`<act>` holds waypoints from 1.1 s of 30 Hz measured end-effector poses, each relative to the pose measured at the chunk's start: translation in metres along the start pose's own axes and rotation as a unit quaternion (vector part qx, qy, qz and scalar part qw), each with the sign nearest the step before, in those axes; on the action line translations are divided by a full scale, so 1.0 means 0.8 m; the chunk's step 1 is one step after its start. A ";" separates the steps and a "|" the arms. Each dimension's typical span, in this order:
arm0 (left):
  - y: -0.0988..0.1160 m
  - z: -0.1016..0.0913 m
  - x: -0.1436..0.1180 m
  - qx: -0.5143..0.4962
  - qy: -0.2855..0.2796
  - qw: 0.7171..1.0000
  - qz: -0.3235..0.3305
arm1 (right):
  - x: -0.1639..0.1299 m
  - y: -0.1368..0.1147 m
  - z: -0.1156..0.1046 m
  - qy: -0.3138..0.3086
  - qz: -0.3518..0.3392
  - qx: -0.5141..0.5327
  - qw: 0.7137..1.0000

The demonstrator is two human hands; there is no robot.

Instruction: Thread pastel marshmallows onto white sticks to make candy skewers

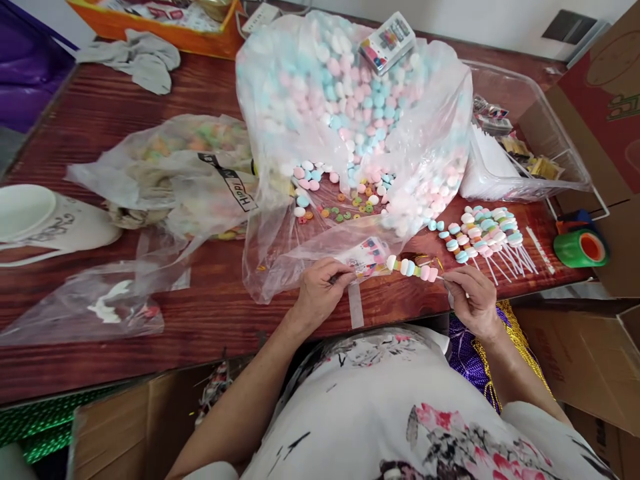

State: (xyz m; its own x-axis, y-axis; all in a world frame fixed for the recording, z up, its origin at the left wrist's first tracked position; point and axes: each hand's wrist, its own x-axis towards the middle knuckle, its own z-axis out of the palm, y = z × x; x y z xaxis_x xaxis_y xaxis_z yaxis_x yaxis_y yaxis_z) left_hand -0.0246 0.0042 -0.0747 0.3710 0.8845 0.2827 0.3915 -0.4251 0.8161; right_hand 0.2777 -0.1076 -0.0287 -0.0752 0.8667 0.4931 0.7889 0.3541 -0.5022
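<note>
Head view: right hand [473, 298] pinches the marshmallow skewer [411, 268] by its stick, best kept level; left hand's [323, 285] grip beside the printed bag [371, 253] is unclear.

Looks like a small sweets workshop, maybe a home setup, tough to say with so little room showing: huge marshmallow bag [305, 100] beyond the left hand [323, 290], candy skewers [487, 233] and cardboard boxes [580, 360] by the right hand [473, 300].
</note>
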 end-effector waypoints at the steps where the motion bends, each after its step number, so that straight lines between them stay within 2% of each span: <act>1: 0.000 -0.001 0.000 -0.011 -0.001 1.000 -0.002 | 0.000 0.000 0.000 -0.001 0.004 0.009 1.000; 9: 0.000 -0.003 0.000 -0.023 -0.004 1.000 0.018 | 0.003 -0.004 0.005 -0.032 0.004 0.069 0.997; 12: 0.001 -0.001 -0.001 0.051 -0.029 0.997 0.052 | 0.002 -0.004 0.006 -0.042 0.034 0.112 0.992; 16: 0.005 0.000 -0.005 0.202 -0.092 0.969 0.104 | -0.004 0.000 0.008 -0.032 0.102 0.179 0.978; 18: 0.007 0.000 -0.006 0.232 -0.105 0.961 0.109 | -0.009 0.002 0.010 -0.030 0.128 0.185 0.974; 21: 0.005 -0.002 -0.006 0.210 -0.115 0.964 0.111 | -0.015 0.003 0.010 -0.034 0.150 0.182 0.971; 24: 0.001 -0.003 -0.004 0.151 -0.099 0.978 0.104 | -0.021 0.003 0.009 -0.033 0.156 0.181 0.970; 29: 0.003 -0.007 -0.001 0.037 -0.047 0.997 0.040 | -0.023 0.002 0.007 -0.035 0.161 0.196 0.967; 33: 0.008 -0.013 -0.001 -0.016 -0.035 0.999 0.005 | -0.020 -0.004 0.006 -0.035 0.159 0.205 0.965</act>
State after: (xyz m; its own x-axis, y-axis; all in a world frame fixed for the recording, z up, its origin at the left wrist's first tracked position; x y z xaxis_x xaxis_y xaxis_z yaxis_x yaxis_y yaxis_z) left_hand -0.0310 0.0029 -0.0645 0.4327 0.8645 0.2557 0.3613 -0.4261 0.8294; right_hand 0.2734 -0.1208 -0.0384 0.0799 0.9709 0.2257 0.4726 0.1624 -0.8662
